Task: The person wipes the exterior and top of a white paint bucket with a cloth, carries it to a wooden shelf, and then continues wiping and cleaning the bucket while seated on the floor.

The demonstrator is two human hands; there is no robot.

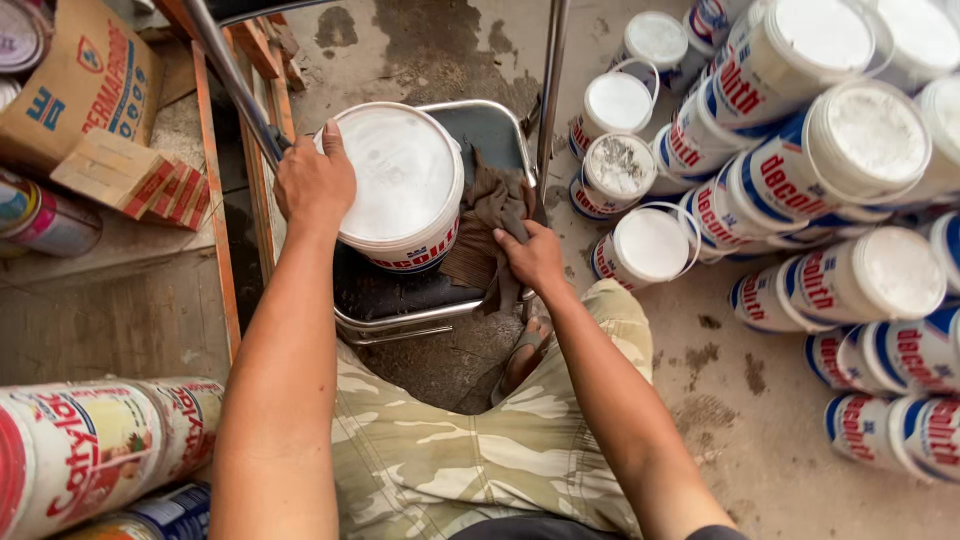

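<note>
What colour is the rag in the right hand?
The rag is brown-grey, seen in the head view.

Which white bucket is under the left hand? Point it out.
The bucket standing on the metal chair, with the left hand on its lid. The other buckets sit stacked on the floor to the right.

White-lidded bucket, brown rag, camouflage-patterned shorts, black chair seat.

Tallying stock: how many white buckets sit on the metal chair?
1: bucket on the chair seat, left hand on its lid, right hand pressing a rag to its side. Other buckets lie beside it.
</note>
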